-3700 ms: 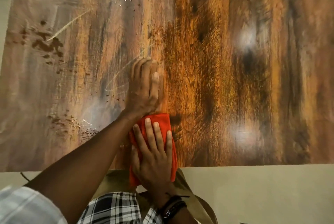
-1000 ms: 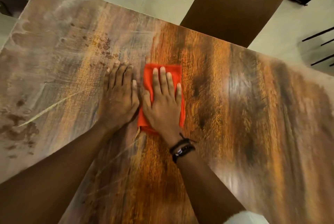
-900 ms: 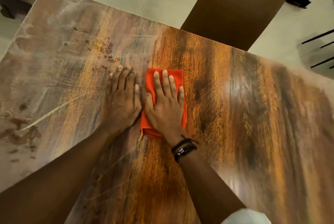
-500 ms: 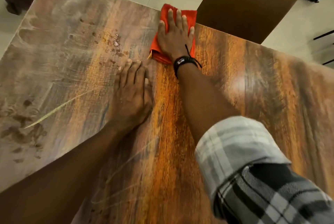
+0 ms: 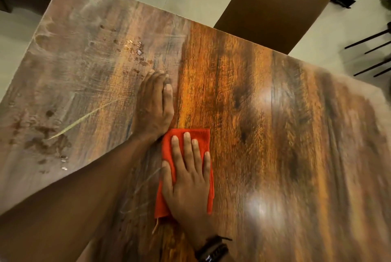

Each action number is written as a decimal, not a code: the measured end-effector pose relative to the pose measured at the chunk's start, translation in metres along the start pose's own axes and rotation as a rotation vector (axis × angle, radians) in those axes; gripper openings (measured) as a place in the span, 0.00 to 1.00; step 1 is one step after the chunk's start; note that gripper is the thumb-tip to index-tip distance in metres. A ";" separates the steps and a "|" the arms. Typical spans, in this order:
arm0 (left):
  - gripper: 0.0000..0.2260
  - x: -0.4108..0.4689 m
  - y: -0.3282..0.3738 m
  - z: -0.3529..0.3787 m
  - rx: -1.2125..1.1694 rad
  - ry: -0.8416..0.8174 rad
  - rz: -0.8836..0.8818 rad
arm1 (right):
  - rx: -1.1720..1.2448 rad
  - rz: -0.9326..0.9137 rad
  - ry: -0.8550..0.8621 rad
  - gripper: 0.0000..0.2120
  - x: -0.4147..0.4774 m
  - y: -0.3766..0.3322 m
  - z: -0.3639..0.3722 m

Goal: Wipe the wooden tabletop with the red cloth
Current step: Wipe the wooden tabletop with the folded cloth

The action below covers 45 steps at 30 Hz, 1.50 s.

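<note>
1. Red cloth [image 5: 166, 147], folded to a rectangle, is laid flat on the wooden tabletop [image 5: 264, 134]. It sits about mid-width and well short of the far edge. Near edge is not in view.
2. Step judged: a wipe stroke is in hand, with the cloth pressed down under the right hand [image 5: 188, 181].
3. Right fingers [image 5: 187, 147] are straight, slightly spread and laid flat on the cloth. Nothing is gripped or pinched; the cloth is judged to be driven by palm pressure alone.
4. Left hand [image 5: 153, 109] is laid flat on bare wood just beyond the cloth's far-left corner.
   - Its fingers [image 5: 157, 79] are straight and closed together, and nothing is held.
   - The heel is at the cloth corner; contact with the cloth cannot be told.
   - Judged to be a brace only.
5. Surface toward the right edge is seen glossy, with glare patches. Toward the left edge it is hazy, with brown spots [image 5: 137, 50], a smeared patch [image 5: 42, 132] and a pale streak [image 5: 82, 118].
6. Progress judged: partly done, with the left portion outstanding.
7. Next move calls for:
   - the cloth to be shifted toward the left edge in overlapping passes, with flat, firm pressure held;
   - the left hand to be lifted clear, since it is parked on the unwiped zone;
   - repeat passes, probably, on the dried spots.
8. Risk judged: the cloth is only pressed, not gripped, so it could bunch or unfold on a sideways stroke.
</note>
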<state>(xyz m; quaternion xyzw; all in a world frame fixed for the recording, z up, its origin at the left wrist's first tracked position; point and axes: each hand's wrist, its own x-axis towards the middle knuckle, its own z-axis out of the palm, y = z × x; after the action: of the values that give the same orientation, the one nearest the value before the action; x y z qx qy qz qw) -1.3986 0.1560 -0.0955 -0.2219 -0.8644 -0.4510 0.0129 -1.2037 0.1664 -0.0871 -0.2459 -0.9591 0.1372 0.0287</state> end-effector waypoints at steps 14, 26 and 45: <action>0.20 -0.002 0.004 -0.003 -0.114 0.009 -0.025 | 0.011 0.067 -0.022 0.28 0.236 -0.003 -0.002; 0.22 -0.035 -0.005 -0.036 -0.043 -0.165 -0.004 | 0.021 0.036 0.048 0.29 0.118 -0.009 0.006; 0.23 -0.126 -0.039 -0.106 0.428 -0.373 0.262 | -0.025 0.031 0.019 0.29 0.065 -0.006 0.003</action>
<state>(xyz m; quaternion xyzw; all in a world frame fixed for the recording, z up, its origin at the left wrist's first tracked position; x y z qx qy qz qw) -1.3190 0.0062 -0.0911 -0.4025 -0.8912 -0.2049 -0.0415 -1.2639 0.1916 -0.0888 -0.2624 -0.9565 0.1232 0.0328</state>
